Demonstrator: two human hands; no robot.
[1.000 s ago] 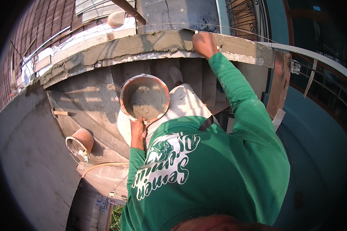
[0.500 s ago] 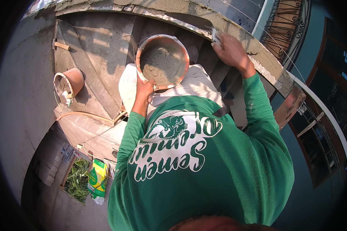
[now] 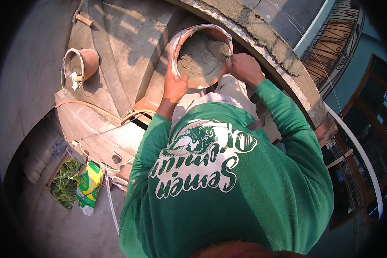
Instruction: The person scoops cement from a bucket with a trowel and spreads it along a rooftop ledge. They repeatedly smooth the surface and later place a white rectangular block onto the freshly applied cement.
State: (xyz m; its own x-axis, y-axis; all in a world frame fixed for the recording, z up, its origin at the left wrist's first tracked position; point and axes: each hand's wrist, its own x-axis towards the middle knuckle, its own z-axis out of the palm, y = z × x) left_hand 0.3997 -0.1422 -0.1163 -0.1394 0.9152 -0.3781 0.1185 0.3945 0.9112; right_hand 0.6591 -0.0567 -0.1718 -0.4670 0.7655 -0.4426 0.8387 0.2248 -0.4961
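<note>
My left hand [image 3: 176,86] grips the near-left rim of an orange bucket [image 3: 173,53], held tilted above my light trousers [image 3: 228,92] and partly filled with wet grey mortar [image 3: 193,58]. My right hand [image 3: 244,66] is closed round the handle of a trowel [image 3: 224,53] at the bucket's right side, its blade down in the mortar. Just beyond, a ledge [image 3: 288,62] curves past, coated in rough fresh mortar over a white, crumbly edge.
Winding concrete steps [image 3: 124,51] surround me on the left, holding a smaller orange bucket [image 3: 88,64], a wooden-handled tool [image 3: 84,19] and a hose [image 3: 107,112]. Lower left lie a green-yellow sack [image 3: 89,185] and foliage [image 3: 64,185]. At right are a wire, an iron railing [image 3: 331,43] and white pipe [image 3: 365,159].
My right hand with the trowel has left the ledge and come down into the bucket. The bucket, in my left hand, has shifted right, and the view has swung round.
</note>
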